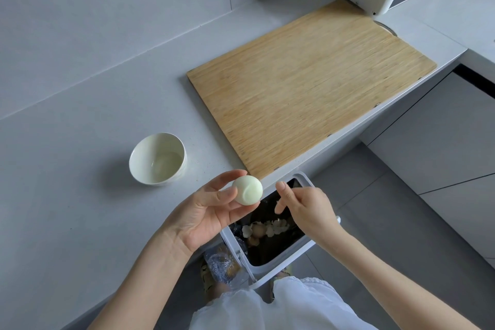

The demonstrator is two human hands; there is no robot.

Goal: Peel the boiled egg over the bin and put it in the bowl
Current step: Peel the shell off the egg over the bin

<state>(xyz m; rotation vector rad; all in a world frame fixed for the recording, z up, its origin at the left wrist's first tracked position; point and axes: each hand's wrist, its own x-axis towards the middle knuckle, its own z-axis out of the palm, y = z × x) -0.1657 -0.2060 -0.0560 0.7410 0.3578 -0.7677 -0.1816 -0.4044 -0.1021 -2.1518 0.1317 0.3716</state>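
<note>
Head view: the peeled egg is just above the bin at its left rim, pinched between the thumb and fingers of the left hand. Over the bin hovers the right hand, fingers loosely curled and empty. Shell bits lie inside the bin. The bowl stands on the worktop, left of the bin.

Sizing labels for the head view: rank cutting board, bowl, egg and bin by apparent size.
1. cutting board
2. bin
3. bowl
4. egg
The bin, farther off and partly hidden, looks bigger than the bowl.
</note>
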